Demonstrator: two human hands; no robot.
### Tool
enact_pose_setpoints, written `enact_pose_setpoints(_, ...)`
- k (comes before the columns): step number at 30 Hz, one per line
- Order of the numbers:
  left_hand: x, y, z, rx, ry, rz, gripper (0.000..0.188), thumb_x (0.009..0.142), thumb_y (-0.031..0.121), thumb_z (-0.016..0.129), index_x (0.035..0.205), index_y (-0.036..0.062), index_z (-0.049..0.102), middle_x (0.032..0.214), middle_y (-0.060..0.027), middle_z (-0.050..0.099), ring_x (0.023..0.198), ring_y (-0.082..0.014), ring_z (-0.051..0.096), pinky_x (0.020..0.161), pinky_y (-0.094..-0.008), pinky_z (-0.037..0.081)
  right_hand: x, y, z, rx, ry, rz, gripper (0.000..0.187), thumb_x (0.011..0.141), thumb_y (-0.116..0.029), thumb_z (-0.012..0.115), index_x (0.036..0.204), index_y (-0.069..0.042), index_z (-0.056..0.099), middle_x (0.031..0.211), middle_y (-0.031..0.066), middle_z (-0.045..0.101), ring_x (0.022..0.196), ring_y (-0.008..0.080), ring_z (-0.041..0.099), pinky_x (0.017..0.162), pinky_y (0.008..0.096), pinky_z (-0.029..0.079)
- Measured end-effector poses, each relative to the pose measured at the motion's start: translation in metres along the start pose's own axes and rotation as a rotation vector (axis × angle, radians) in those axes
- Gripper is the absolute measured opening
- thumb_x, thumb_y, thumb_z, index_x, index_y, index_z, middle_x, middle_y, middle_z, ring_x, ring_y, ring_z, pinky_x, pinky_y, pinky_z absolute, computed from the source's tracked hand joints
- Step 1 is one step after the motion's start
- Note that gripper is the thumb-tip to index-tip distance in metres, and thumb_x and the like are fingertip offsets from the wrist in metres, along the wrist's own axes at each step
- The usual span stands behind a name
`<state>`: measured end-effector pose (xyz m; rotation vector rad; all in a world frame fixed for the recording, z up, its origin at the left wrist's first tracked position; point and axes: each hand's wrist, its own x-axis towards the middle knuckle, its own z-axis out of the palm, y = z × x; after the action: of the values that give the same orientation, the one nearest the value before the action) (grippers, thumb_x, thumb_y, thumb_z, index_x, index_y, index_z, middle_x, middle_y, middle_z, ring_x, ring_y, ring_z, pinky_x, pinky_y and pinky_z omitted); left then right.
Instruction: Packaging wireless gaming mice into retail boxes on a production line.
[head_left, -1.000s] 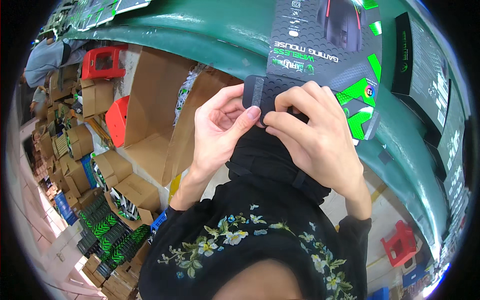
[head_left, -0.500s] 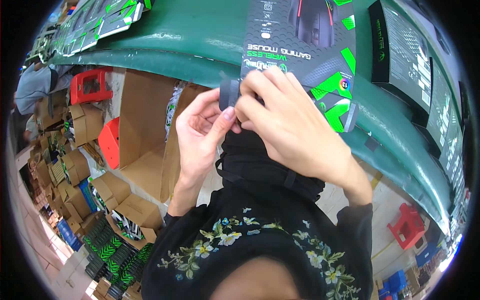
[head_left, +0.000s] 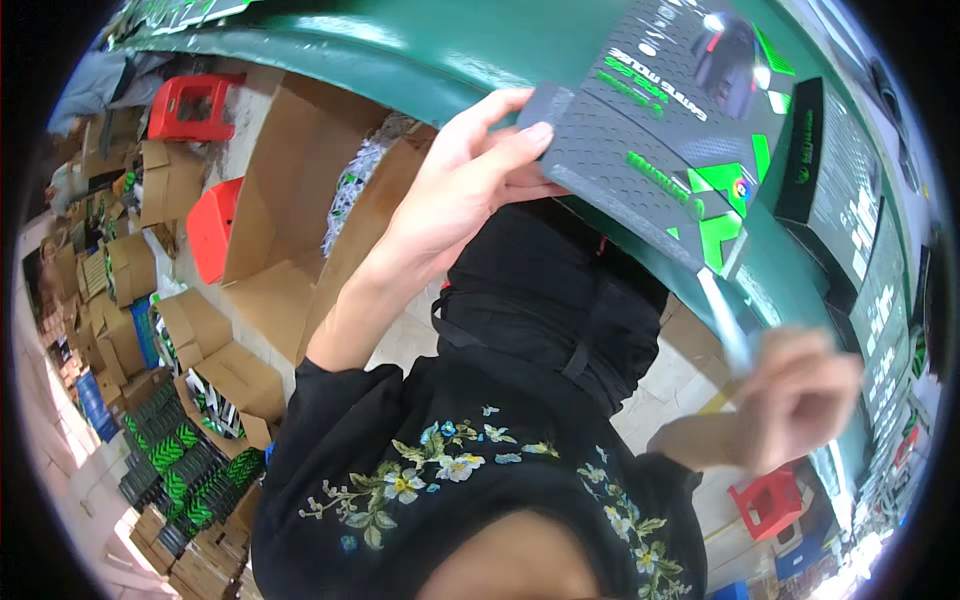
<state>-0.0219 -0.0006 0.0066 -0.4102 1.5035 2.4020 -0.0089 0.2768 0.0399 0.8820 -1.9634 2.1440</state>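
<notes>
A black-and-green gaming mouse box [head_left: 620, 130] is tilted at the edge of the green-covered table [head_left: 400, 45]. My left hand [head_left: 450, 190] is closed on the left end of the box, thumb on top and fingers partly hidden beneath. A thin whitish strip [head_left: 722, 310] stretches from the box's near right corner toward my right hand [head_left: 800, 395]. That hand is smeared by motion, its fingers curled in at the strip's end, low and to the right of the box.
Black packaging boxes [head_left: 845, 200] lie along the table's right side. Left of me stands a large open carton [head_left: 275, 180] with crumpled white-and-green material [head_left: 355, 190]. Red stools [head_left: 768, 503] and stacked black-green boxes [head_left: 180, 470] are on the floor.
My right hand has swung from the box's left end down to the right, with the strip trailing. The box has turned and tilted, and my left hand now grips its end.
</notes>
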Motion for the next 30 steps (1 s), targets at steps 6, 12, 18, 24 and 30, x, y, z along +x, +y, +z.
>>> enact_pose_setpoints(6, 0.013, 0.002, -0.015, 0.343, -0.11, 0.109, 0.052, 0.098, 0.014, 0.05, 0.146, 0.0096, 0.028, 0.111, -0.0097, 0.063, 0.099, -0.0141, 0.06, 0.09, -0.0319, 0.049, -0.026, 0.05, 0.173, 0.457, -0.893, 0.429, 0.01, 0.087, 0.0, 0.055, 0.096, 0.002, 0.055, 0.082, 0.0188, 0.058, 0.079, 0.038, 0.058, 0.071, 0.0408, 0.047)
enact_pose_setpoints(12, 0.026, 0.029, -0.014, 1.102, -0.227, 0.455, 0.038, 0.094, 0.012, 0.057, 0.131, 0.0063, 0.05, 0.117, -0.0117, 0.06, 0.102, -0.019, 0.059, 0.091, -0.031, 0.046, -0.031, 0.13, 0.307, 0.307, -0.703, 0.246, 0.04, 0.073, 0.004, 0.055, 0.114, 0.006, 0.053, 0.114, 0.0272, 0.053, 0.111, 0.0425, 0.051, 0.094, 0.0453, 0.042)
enact_pose_setpoints(18, 0.033, 0.064, -0.028, 1.397, -0.495, 0.62, 0.033, 0.086, 0.01, 0.064, 0.119, 0.008, 0.061, 0.118, -0.0125, 0.059, 0.108, -0.0284, 0.057, 0.092, -0.0361, 0.045, -0.015, 0.095, 0.154, -0.064, -0.563, 0.167, 0.047, 0.077, 0.002, 0.057, 0.124, -0.001, 0.052, 0.124, 0.0228, 0.054, 0.116, 0.0393, 0.053, 0.099, 0.0458, 0.044)
enact_pose_setpoints(24, 0.045, 0.071, -0.01, 1.972, -0.555, 0.93, 0.056, 0.078, 0.007, 0.059, 0.132, 0.0176, 0.051, 0.095, -0.0062, 0.063, 0.09, -0.0232, 0.062, 0.079, -0.0345, 0.047, -0.02, -0.002, -0.007, -0.878, 0.153, 0.353, 0.043, 0.083, 0.011, 0.052, 0.124, -0.001, 0.057, 0.106, 0.0144, 0.065, 0.086, 0.02, 0.063, 0.077, 0.0328, 0.049)
enact_pose_setpoints(30, 0.051, 0.048, -0.003, 2.117, -0.767, 1.275, 0.06, 0.075, 0.012, 0.058, 0.133, 0.0229, 0.051, 0.065, 0.0029, 0.048, 0.064, -0.0132, 0.054, 0.066, -0.0268, 0.042, -0.013, 0.02, -0.011, -1.138, -0.338, 0.424, 0.063, 0.079, 0.012, 0.049, 0.139, -0.008, 0.045, 0.114, 0.0183, 0.059, 0.098, 0.0322, 0.058, 0.088, 0.0366, 0.044)
